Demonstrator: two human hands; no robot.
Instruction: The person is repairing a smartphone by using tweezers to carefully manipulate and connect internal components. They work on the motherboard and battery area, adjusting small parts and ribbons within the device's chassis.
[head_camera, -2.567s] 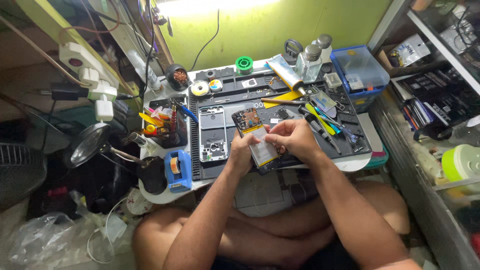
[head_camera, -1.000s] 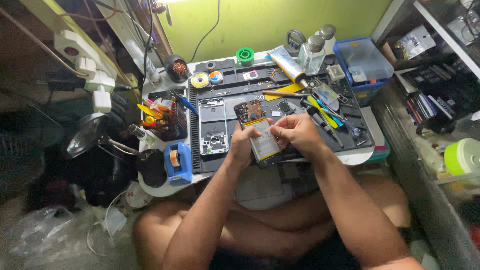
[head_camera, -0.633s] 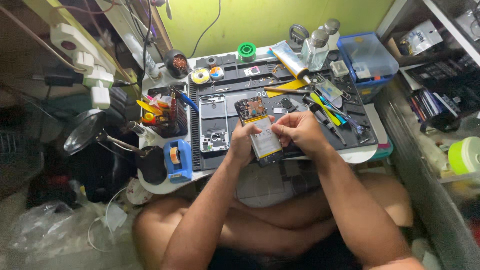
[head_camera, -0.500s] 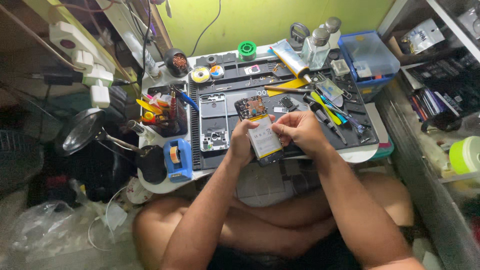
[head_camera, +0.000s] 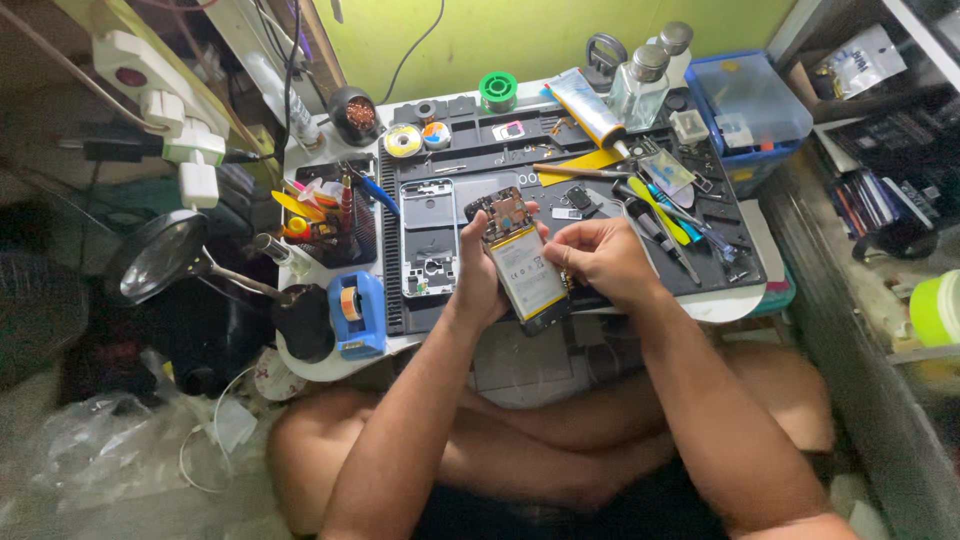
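An opened phone (head_camera: 518, 262) with its back off, showing the circuit board and a pale battery, is held above the near edge of a black work mat (head_camera: 470, 160). My left hand (head_camera: 475, 268) grips it along its left side. My right hand (head_camera: 598, 262) rests its fingers against the phone's right edge, pinched close together; whether it holds a small tool I cannot tell. A separate phone frame (head_camera: 428, 238) lies flat on the mat just left of my left hand.
Screwdrivers, tweezers and yellow picks (head_camera: 660, 205) litter the mat's right half. A blue tape dispenser (head_camera: 354, 312) and a red tool holder (head_camera: 322, 215) stand left. Glass bottles (head_camera: 640, 75), a blue box (head_camera: 745, 105) and a magnifier lamp (head_camera: 160, 255) surround the small table.
Both hands keep the phone in the same grip. The phone has shifted slightly toward me and the view has drifted a little.
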